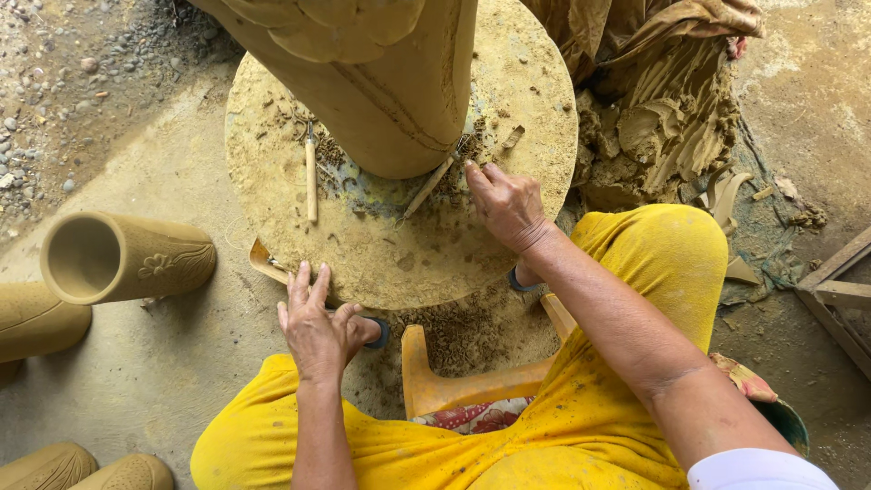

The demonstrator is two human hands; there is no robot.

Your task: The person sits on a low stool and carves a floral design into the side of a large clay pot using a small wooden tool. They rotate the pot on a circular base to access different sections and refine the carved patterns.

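A tall unfired clay vase stands on a round clay-caked turntable. My right hand rests on the turntable beside the vase's base, fingers pinched on a thin wooden tool that lies against the base. At the wheel's near edge my left hand lies flat with fingers spread, holding nothing. A second wooden-handled carving tool lies on the wheel to the left of the vase. Clay crumbs are scattered around the base.
A carved clay cylinder lies on its side at left, with more clay pieces beside and below it. A lump of raw clay under cloth sits at right. An orange stool is under my yellow-trousered legs. A wooden frame is far right.
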